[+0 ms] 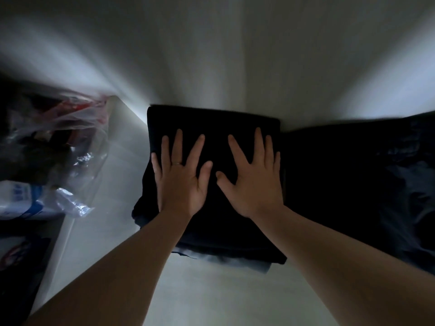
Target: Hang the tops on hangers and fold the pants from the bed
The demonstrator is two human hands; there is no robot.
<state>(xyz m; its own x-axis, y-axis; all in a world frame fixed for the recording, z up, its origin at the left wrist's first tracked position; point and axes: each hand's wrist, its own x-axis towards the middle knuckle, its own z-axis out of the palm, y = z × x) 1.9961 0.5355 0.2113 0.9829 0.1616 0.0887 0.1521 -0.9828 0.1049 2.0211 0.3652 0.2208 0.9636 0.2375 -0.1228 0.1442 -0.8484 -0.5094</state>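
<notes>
Atop murky pants — left hand, right hand flat

Matt dark cloth pants; glossy crinkled clear plastic bags

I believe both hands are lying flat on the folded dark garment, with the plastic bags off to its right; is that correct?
Not quite: the head view shows the plastic bags on the left of the folded dark garment, not its right. The left hand and the right hand do lie flat on it, fingers spread.
</notes>
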